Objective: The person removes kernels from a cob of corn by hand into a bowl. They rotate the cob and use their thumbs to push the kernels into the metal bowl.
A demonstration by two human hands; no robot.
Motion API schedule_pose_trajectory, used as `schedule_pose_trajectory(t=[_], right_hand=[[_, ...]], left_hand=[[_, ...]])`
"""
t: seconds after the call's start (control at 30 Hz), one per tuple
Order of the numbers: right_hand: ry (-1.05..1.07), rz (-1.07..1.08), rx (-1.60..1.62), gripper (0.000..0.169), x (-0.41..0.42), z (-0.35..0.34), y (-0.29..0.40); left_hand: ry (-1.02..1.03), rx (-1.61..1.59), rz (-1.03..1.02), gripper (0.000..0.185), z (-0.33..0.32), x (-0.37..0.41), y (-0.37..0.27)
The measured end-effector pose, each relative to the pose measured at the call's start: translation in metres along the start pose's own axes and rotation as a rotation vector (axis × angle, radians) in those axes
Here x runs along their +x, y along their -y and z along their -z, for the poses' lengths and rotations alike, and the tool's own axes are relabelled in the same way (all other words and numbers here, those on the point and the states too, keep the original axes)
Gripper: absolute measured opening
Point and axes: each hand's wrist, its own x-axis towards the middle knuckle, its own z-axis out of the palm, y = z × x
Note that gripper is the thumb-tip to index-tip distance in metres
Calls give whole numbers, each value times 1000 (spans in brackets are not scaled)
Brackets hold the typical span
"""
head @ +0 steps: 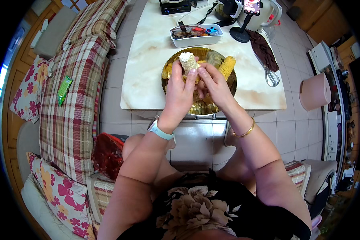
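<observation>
My left hand [181, 85] is closed around a mostly stripped corn cob [188, 62], its pale broken end pointing up and away from me. My right hand [213, 82] meets it from the right, thumb and fingertips at the cob's near end; whether they grip it is hard to see. Both hands are over a round metal bowl [234, 85] near the table's front edge. A yellow ear of corn [227, 67] leans on the bowl's right rim. More yellow corn pieces lie inside at the left, and loose kernels [202, 105] lie at the near side, partly hidden by my hands.
Behind the bowl stands a white tray [198, 41] of small items with glasses. A phone [252, 6] on a stand [240, 34], a dark cloth [265, 51] and scissors [271, 77] are to the right. A red-lined bin [108, 156] stands by my left leg.
</observation>
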Motion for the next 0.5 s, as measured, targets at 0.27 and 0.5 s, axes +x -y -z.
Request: schedule_pose_trajectory(t=[0.27, 0.5], right_hand=[[-142, 585, -548, 21, 2, -1, 2], [-152, 542, -522, 19, -3, -16, 0]], left_hand=[[32, 359, -31, 43, 10, 6, -11], [-97, 260, -46, 39, -1, -5, 2]])
